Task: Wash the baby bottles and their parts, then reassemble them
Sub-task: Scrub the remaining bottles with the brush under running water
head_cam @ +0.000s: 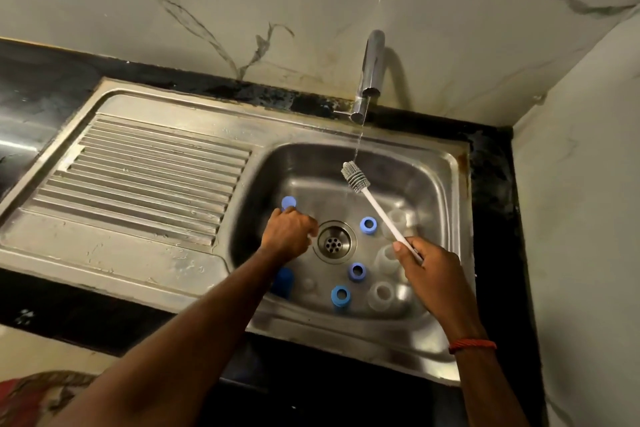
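Gripped near the handle's end in the right hand [429, 270]: a long white-handled bottle brush with a grey ribbed bristle head [381, 211]. Slants up and to the left over the stainless steel sink basin [433, 191], with the head raised right under the thin stream of water [358, 142] from the chrome tap [371, 73]. Thumb laid along the handle, fingers wrapped beneath it.

On the basin floor, around the round metal drain [334, 243]: three blue plastic screw rings [368, 225], open centres facing up, one just right of the drain and two nearer the front wall. To their right, three clear plastic pieces [381, 295], pale and washed out against the steel. Bottles or covers, hard to say. The farthest one is crossed by the brush handle.

Left hand [289, 236] low in the basin, just left of the drain, fingers curled, smeared by motion. Just beyond its knuckles, a round light-blue plastic cap [288, 202]. Pinched or merely touched, cannot tell. Under the left forearm, a darker blue plastic part [284, 282], half hidden, shape unclear. Beside that, a small clear bit [307, 284], too faint to name.

Orange thread band [472, 345] around the right wrist. Ribbed steel drainboard [156, 170] to the left of the basin, all set into a black stone desk [491, 184].
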`<state>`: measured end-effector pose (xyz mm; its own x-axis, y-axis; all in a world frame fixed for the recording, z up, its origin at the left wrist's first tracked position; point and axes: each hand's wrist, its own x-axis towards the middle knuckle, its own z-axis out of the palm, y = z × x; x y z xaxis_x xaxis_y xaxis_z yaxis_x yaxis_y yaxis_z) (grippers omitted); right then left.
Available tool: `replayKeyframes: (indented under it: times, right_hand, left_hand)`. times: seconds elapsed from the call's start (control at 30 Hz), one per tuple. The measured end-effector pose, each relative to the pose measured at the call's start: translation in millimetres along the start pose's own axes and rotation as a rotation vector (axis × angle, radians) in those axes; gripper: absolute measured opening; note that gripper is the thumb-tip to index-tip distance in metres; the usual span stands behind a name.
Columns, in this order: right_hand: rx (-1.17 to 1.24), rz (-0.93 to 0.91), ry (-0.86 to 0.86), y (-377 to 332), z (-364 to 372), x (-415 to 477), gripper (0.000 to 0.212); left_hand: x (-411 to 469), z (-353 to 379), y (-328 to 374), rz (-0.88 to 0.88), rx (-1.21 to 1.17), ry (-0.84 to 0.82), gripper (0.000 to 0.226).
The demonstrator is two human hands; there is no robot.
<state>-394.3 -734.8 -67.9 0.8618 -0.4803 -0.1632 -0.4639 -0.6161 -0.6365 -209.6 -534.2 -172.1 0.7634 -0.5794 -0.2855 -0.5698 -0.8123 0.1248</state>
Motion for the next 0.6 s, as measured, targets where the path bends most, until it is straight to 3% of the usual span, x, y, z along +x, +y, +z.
replayKeyframes:
  times: [0.33,0.6]
  right_hand:
    - [0.014,0.030,-0.009,16,10,1,0.024]
    - [0.003,0.028,-0.010,19,9,-2,0.023]
  left_hand:
    - [17,45,4,0.153,0.366,-0.101,0.028]
    - [22,55,1,0.194,0.418,-0.176,0.023]
